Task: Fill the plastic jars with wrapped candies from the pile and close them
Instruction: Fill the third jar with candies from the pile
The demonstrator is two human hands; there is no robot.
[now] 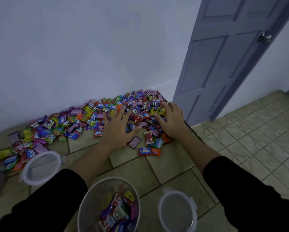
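Together, left hand (118,127) and right hand (172,122) press spread fingers on the candy pile (65,126).
Several wrappers (158,143) read "Relax".

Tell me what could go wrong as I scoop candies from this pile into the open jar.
1. The left hand and right hand lie spread on the candy pile, with no firm grip; a loose scoop may shed candies on the tiles before reaching the open jar near your body.
2. The left sleeve passes close beside the jar's rim and the lid on the left; drawing back could knock either.
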